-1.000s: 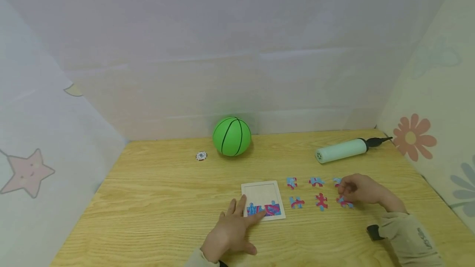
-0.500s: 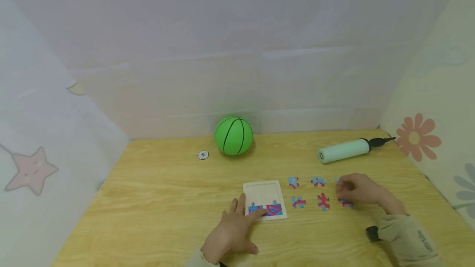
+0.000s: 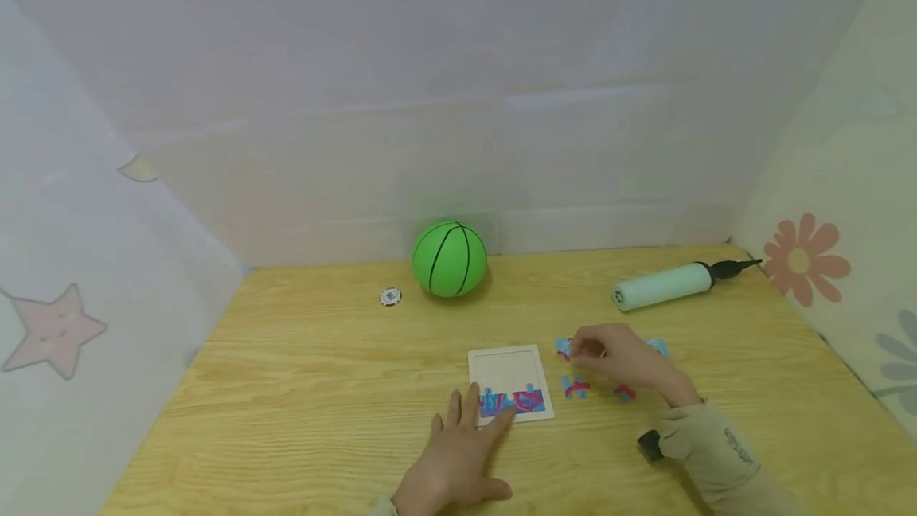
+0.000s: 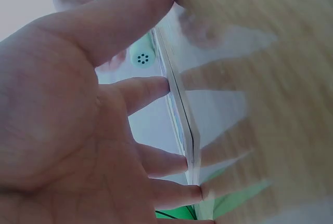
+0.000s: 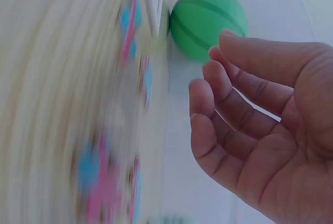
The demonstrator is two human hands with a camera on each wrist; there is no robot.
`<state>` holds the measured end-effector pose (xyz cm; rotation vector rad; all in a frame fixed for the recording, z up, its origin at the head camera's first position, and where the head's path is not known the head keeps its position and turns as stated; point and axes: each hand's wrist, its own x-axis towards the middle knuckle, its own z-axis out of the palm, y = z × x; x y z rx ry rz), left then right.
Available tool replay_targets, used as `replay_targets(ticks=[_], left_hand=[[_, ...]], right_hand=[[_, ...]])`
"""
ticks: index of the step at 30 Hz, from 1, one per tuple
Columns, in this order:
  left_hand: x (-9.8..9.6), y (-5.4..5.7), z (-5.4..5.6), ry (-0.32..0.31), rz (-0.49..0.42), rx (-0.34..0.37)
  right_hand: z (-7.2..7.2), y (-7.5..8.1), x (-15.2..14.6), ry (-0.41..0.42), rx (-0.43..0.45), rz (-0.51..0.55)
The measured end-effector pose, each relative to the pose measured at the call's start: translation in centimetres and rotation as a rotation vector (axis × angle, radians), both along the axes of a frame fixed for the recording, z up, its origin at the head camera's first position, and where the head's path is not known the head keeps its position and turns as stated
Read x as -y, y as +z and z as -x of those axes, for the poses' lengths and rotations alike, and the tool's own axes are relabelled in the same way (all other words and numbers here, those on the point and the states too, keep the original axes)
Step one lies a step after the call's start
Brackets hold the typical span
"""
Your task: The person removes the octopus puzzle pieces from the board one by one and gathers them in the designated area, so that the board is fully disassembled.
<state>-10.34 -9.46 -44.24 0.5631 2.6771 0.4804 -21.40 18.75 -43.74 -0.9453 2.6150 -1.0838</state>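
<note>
My left hand (image 3: 458, 452) lies spread at the near left corner of a small wooden puzzle tray (image 3: 503, 351), its fingertips on the tray's edge in the left wrist view. Jigsaw pieces in blue, pink and purple (image 3: 530, 401) fill the tray's near strip; its far part is bare board. Over the loose pieces to the right hovers my right hand (image 3: 623, 353), fingers loosely curled, nothing showing between thumb and fingers in the right wrist view. Loose pieces around it include one by its fingertips (image 3: 563, 348), one nearer the tray (image 3: 575, 387) and others partly covered by hand and forearm.
A green ball (image 3: 449, 259) stands at the back beside the wall, with a round poker chip (image 3: 390, 296) to its left. At the back right lies a pale green hand pump (image 3: 662, 287) with a black nozzle. Printed cloth walls enclose the wooden table (image 3: 301, 388).
My right hand has moved left from the rightmost loose pieces to above the middle ones. My left hand has drawn slightly back toward me while staying at the tray.
</note>
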Motion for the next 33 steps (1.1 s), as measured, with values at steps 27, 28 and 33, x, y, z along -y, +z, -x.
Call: replay_targets(ticks=[27,28,33], left_hand=[[-0.2,0.1,0.0,-0.009,0.063,-0.013],[-0.2,0.1,0.0,-0.006,0.058,-0.008],[-0.1,0.1,0.0,0.001,0.047,0.003]], right_hand=[[-0.4,-1.4,11.9,0.188,0.034,-0.058],[-0.4,-1.4,12.0,0.187,0.036,-0.053],[-0.5,-1.4,12.1,0.181,0.061,-0.039]])
